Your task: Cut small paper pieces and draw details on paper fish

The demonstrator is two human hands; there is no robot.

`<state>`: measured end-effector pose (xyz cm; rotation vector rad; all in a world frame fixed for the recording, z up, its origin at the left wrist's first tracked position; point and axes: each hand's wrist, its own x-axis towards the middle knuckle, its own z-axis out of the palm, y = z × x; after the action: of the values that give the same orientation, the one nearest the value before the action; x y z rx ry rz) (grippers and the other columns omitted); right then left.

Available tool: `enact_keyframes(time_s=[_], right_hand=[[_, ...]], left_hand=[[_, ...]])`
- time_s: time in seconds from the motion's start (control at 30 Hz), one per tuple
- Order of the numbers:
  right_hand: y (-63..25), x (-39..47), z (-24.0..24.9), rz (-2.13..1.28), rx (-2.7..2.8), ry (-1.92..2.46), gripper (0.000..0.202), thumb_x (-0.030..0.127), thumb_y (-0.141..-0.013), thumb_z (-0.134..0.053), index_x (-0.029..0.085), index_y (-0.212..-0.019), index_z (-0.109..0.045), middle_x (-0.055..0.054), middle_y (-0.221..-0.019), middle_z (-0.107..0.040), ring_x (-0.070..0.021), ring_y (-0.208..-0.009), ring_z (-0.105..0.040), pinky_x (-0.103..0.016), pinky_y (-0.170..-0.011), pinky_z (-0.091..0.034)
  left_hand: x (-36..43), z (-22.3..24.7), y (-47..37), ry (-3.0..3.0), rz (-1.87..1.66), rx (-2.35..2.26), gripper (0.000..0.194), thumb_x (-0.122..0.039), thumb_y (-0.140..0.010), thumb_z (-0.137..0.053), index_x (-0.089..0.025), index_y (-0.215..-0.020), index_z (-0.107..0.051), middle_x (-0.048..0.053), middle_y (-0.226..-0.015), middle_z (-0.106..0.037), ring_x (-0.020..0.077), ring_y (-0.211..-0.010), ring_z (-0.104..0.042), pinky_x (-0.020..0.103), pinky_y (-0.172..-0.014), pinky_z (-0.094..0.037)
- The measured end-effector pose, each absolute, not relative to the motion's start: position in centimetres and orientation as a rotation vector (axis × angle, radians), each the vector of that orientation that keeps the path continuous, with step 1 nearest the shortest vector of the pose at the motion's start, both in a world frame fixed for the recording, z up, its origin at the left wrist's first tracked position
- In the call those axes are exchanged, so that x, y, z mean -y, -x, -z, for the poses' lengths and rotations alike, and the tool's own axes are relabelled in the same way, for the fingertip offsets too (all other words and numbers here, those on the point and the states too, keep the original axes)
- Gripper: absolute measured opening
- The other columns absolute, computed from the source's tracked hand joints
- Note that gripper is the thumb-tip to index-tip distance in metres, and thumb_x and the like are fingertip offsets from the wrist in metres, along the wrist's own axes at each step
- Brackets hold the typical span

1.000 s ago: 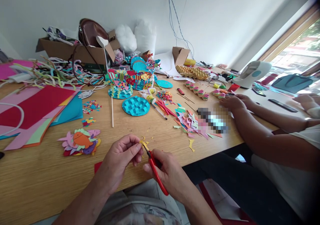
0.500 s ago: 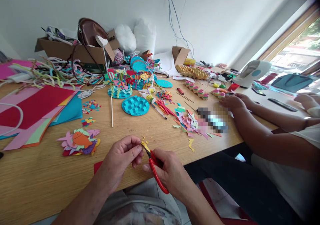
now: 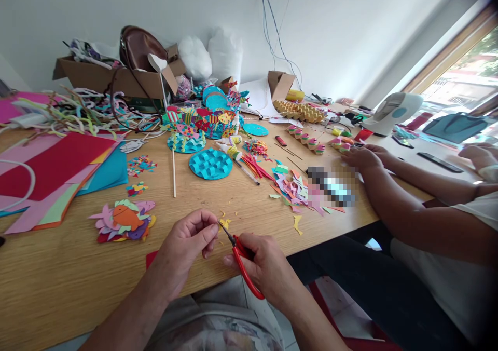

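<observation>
Head view. Compared with the frame half a second earlier, I note one main change: the yellow paper scrap (image 3: 224, 223), which lay along the blades of the red-handled scissors (image 3: 250, 279), now appears nearer their tips, so more dark metal shows. The left hand (image 3: 195, 238) and the right hand (image 3: 265, 261) have kept nearly the same stations.

Pose. The left hand is turned inward, with thumb and index finger brought together and the other fingers curled beneath. The yellow paper scrap is just beside these fingertips; I cannot tell whether they grip it. The right hand is wrapped around the scissors handles, and the blades point up and leftward to the left fingertips. The hands are apart, with the scissors spanning the gap.

Surroundings. I locate small yellow clippings (image 3: 235, 213) on the wooden table (image 3: 58, 278) just beyond the fingertips. The red paper (image 3: 151, 258) is partly covered by the left wrist. Fish cut-outs (image 3: 126, 216) are heaped left of the left hand. The blue disc (image 3: 210, 164) lies beyond both hands. Mixed paper offcuts (image 3: 291, 186) lie beyond and right of the right hand, with a co-worker's hands (image 3: 363, 159) farther right.
</observation>
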<state>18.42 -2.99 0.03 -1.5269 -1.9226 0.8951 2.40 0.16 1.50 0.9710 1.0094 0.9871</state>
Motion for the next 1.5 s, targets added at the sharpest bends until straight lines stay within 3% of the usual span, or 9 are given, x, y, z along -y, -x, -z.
enact_keyframes(time_s=[0.2,0.47,0.9,1.17,1.5], right_hand=[[-18.4,2.7,0.0,-0.942,1.925,1.553,0.042,0.047,-0.080,-0.055,0.019,-0.055,-0.035,0.007,-0.051,-0.030,-0.0075,-0.050,-0.027,-0.020,-0.045,-0.021],[-17.9,3.2,-1.0,-0.850,1.981,1.579,0.036,0.047,-0.083,-0.050,0.019,-0.063,-0.040,0.004,-0.058,-0.043,-0.0096,-0.053,-0.035,-0.022,-0.049,-0.023],[-17.8,3.1,-0.8,-0.826,1.954,1.556,0.031,0.038,-0.081,-0.055,0.019,-0.060,-0.042,0.006,-0.054,-0.040,-0.0081,-0.050,-0.033,-0.021,-0.047,-0.023],[-18.2,3.2,-0.3,-0.855,1.916,1.547,0.038,0.041,-0.078,-0.059,0.019,-0.057,-0.037,0.008,-0.052,-0.032,-0.0072,-0.049,-0.027,-0.020,-0.046,-0.022],[-18.4,3.2,-0.4,-0.838,1.938,1.559,0.040,0.044,-0.077,-0.059,0.019,-0.054,-0.037,0.008,-0.050,-0.031,-0.0072,-0.048,-0.026,-0.020,-0.045,-0.022]], left_hand=[[-0.2,-1.1,-2.2,-0.974,-1.002,-0.981,0.015,-0.029,-0.068,-0.067,-0.017,-0.067,-0.057,-0.005,-0.051,-0.050,0.0072,-0.048,-0.042,0.017,-0.045,-0.034],[0.0,-1.2,-2.5,-0.781,-1.048,-0.904,0.020,-0.028,-0.063,-0.074,-0.016,-0.070,-0.060,-0.004,-0.058,-0.057,0.0070,-0.052,-0.049,0.017,-0.049,-0.039],[0.6,-1.2,-2.8,-0.781,-1.016,-0.864,0.018,-0.027,-0.062,-0.073,-0.017,-0.069,-0.059,-0.004,-0.054,-0.055,0.0077,-0.050,-0.048,0.018,-0.047,-0.038],[0.3,-1.5,-2.9,-0.836,-1.013,-0.922,0.015,-0.024,-0.060,-0.070,-0.016,-0.066,-0.059,-0.005,-0.050,-0.054,0.0069,-0.047,-0.046,0.017,-0.044,-0.034],[0.3,-1.4,-2.7,-0.925,-1.022,-0.981,0.014,-0.027,-0.062,-0.067,-0.017,-0.066,-0.058,-0.005,-0.051,-0.052,0.0080,-0.049,-0.045,0.019,-0.047,-0.037]])
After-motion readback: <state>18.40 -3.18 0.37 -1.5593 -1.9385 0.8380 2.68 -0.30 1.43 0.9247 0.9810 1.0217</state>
